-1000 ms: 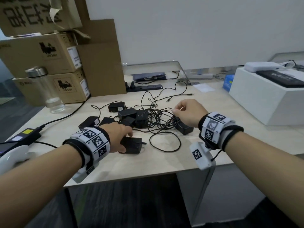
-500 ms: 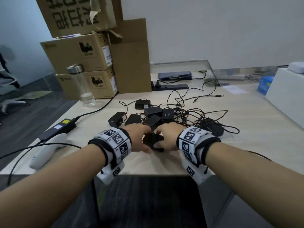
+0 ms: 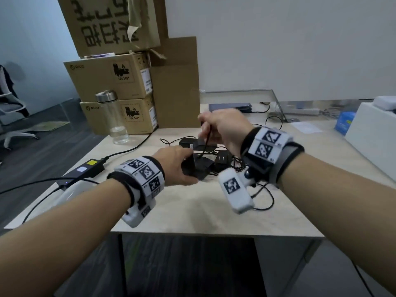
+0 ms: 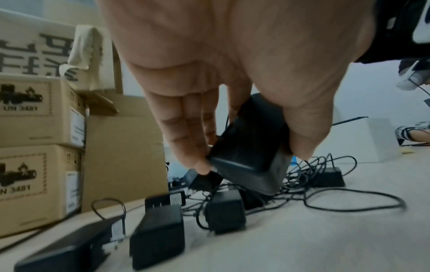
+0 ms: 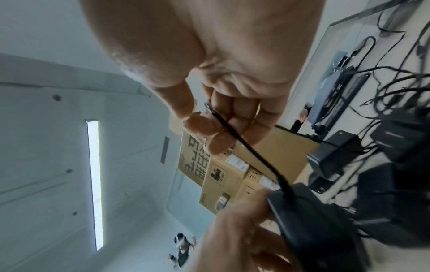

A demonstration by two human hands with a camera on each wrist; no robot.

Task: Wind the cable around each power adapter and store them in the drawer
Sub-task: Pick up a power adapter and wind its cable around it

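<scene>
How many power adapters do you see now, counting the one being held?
6 adapters clear: one held in the left hand, three across the near tabletop, one behind those, one at the right among cables. More may be hidden in the tangle.

Stacked cardboard boxes (image 3: 111,78) stood at the bench's (image 3: 192,213) ten o'clock, a clear bottle (image 3: 111,116) just before them. A white box (image 3: 372,138) sat at three o'clock.

A plain white wall (image 3: 278,43) stood behind the pale wood-grain desk (image 3: 192,211). Dark plank flooring (image 3: 42,151) ran to the left, where an office chair (image 3: 12,112) waited. A long strip light (image 5: 94,184) glowed in the grey ceiling (image 5: 46,147).
</scene>
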